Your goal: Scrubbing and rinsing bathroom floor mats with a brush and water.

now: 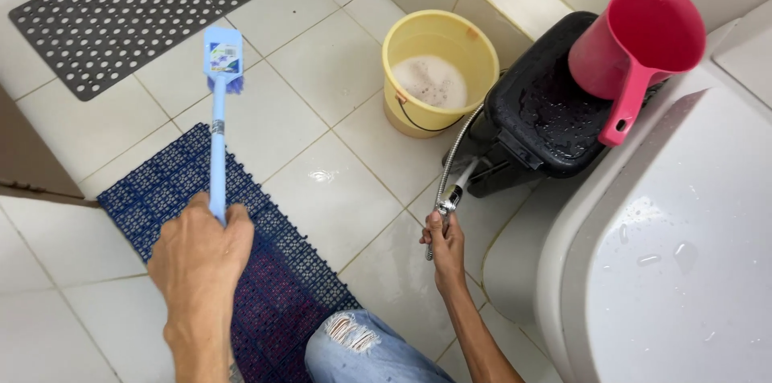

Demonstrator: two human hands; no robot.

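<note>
Head view: a tiled bathroom floor seen from above.
Left hand [201, 250]: closed around the handle of a light blue long-handled brush [219, 122], whose head rests on the white tile at the far left.
Right hand [445, 242]: gripping a spray nozzle [457, 190] on a metal hose [458, 146]; whether water flows is unclear.
Blue mat [265, 270]: under the left hand.
Yellow bucket [438, 69]: far centre, holding foamy water.
Black bin [539, 106]: right of the bucket, wet, a red jug [635, 49] on top.
</note>
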